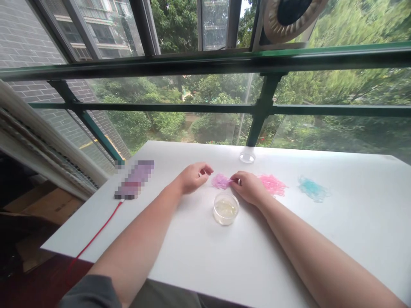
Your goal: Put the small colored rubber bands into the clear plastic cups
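A small pile of thin purple bands [220, 181], which look like little rubber bands, lies on the white table [192, 252]. My right hand [246, 186] is at the pile's right edge, its thumb and fingertips pinched on a bit of purple band. On the pile's left, my left hand [194, 177] hovers with its fingers bent and apart, holding nothing. Just in front of the pile stands a round clear container [226, 209] with pale, clear-looking bands in it. A pink pile of bands [272, 185] lies beyond my right wrist, partly hidden by it.
Farther right is a teal pile of bands [312, 189]. A clear round lid [247, 158] lies near the table's back edge. To the left, a blurred-out phone-like object [135, 179] has a red cable [99, 234] running off the front edge. A green railing [180, 108] and windows stand behind.
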Demonstrator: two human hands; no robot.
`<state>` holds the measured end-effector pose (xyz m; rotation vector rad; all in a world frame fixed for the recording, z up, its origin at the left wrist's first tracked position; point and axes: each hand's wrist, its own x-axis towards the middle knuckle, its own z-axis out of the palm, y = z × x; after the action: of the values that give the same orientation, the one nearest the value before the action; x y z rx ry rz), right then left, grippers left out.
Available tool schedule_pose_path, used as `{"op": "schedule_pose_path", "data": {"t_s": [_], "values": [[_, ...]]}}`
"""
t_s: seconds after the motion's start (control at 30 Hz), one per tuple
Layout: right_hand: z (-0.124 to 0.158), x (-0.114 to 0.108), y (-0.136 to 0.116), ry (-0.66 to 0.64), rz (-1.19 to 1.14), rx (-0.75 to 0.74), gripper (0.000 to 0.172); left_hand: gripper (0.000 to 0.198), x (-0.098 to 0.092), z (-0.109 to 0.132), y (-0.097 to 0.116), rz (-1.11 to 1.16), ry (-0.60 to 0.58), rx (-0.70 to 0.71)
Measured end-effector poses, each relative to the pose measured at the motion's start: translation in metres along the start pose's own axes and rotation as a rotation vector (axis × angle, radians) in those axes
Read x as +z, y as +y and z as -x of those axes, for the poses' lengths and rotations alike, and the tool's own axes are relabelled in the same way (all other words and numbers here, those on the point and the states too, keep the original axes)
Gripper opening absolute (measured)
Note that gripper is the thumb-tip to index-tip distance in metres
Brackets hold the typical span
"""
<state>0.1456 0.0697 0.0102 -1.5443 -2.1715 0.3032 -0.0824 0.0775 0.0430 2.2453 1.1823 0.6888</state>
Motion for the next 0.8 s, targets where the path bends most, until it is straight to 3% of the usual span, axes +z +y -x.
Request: {"op": "schedule_pose_path", "data": {"t_s": [0.1, 0.13, 0.33, 0.63, 0.8], "values": [[0.0, 0.001, 0.002, 0.027, -0.031, 0.001, 0.015, 0.034, -0.013, 0.016, 0.008, 0.072, -0.35, -0.033], [0.0, 0.002, 0.002, 0.036, -0.048, 0.005, 0.015, 0.036, -0.014, 0.022, 0.01, 0.083, -0.379, -0.056], [-0.001, 0.001, 0.003, 0.064, -0.188, 0.06, 0.015, 0.065, -0.004, 0.035, 0.023, 0.013, -0.331, -0.017], [0.002, -0.006, 0.003, 0.054, -0.409, 0.15, 0.023, 0.067, 0.023, 0.03, 0.032, 0.028, -0.286, 0.134], [0.004, -0.007, 0.005, 0.049, -0.501, 0.168, 0.029, 0.065, 0.027, 0.028, 0.03, 0.068, -0.288, 0.138]]}}
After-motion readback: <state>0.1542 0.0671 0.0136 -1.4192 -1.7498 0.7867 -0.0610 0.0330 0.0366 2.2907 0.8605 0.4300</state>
